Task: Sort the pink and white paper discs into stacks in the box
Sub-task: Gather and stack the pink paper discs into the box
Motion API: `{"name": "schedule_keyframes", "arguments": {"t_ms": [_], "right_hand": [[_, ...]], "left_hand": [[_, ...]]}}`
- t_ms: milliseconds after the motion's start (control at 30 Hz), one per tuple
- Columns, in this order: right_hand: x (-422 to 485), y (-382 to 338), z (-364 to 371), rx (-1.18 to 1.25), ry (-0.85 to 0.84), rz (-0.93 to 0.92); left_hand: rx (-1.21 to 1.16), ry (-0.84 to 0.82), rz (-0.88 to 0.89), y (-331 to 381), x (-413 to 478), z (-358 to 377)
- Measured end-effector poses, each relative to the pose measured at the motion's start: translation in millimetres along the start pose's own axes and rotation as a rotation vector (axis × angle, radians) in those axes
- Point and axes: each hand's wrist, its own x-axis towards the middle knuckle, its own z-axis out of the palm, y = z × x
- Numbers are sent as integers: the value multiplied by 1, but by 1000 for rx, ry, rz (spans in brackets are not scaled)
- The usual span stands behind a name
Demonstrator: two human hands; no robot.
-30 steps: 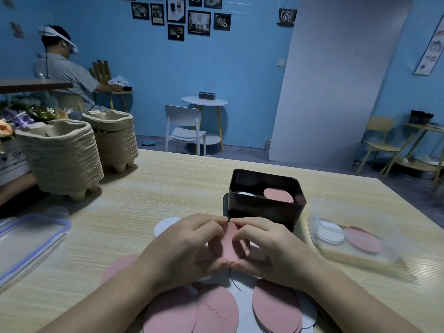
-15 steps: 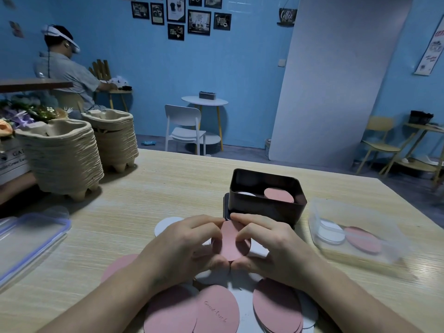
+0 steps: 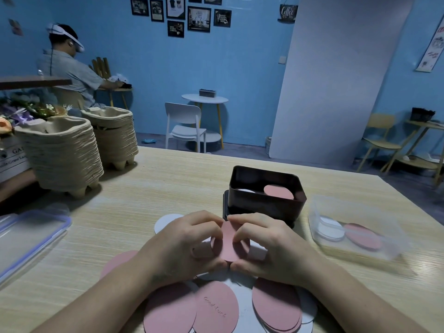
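Left hand: your left hand (image 3: 189, 241) is curled, thumb at the near rim and forefinger at the far rim of a pink disc (image 3: 229, 243), pinching it.
Right hand: your right hand (image 3: 271, 246) mirrors it on the other side, and the fingertips of the two hands almost meet over the disc.
Held disc: it sits between your hands, lifted a little above the loose pile; whether it is one disc or a few pressed together, I cannot tell.
Way to go: the box (image 3: 264, 207) lies straight ahead, its near wall just beyond your fingertips, toward the far edge of the worktop (image 3: 144, 188).
Pink stack: the pink stack (image 3: 278, 192) lies in the right half of the box.
White stack: the white stack (image 3: 245, 191) shows only as a sliver in the left half.
Nearer hand: your right hand is the closer one to the pink stack, so it looks the better one to carry the disc forward, up over the near wall and down.
Loose pile: the unsorted discs (image 3: 216, 306) overlap under your wrists at the near edge of the worktop, pink over white.
Further out: a clear tub (image 3: 384, 246) near the right edge holds a white and a pink disc, well apart from the box.
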Motion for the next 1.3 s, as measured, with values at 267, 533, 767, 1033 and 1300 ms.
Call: {"name": "schedule_keyframes", "arguments": {"t_ms": [267,533,767,1033,1300], "right_hand": [[1,0,1,-25,-15,-8],[15,-7,-5,-88,-51,-62],[47,-29,-1,-58,-85,-97],[41,-30,29,-13,-82,-55],[30,-31,26,-52,-94,-43]], "left_hand": [[21,-31,-10,4,-2,-2],[76,-45,21,5,1,-14],[92,-62,-53,-1,-21,-44],[112,-57,-256,-3,-72,-73],[131,-160,-407,-10,-110,-97]]}}
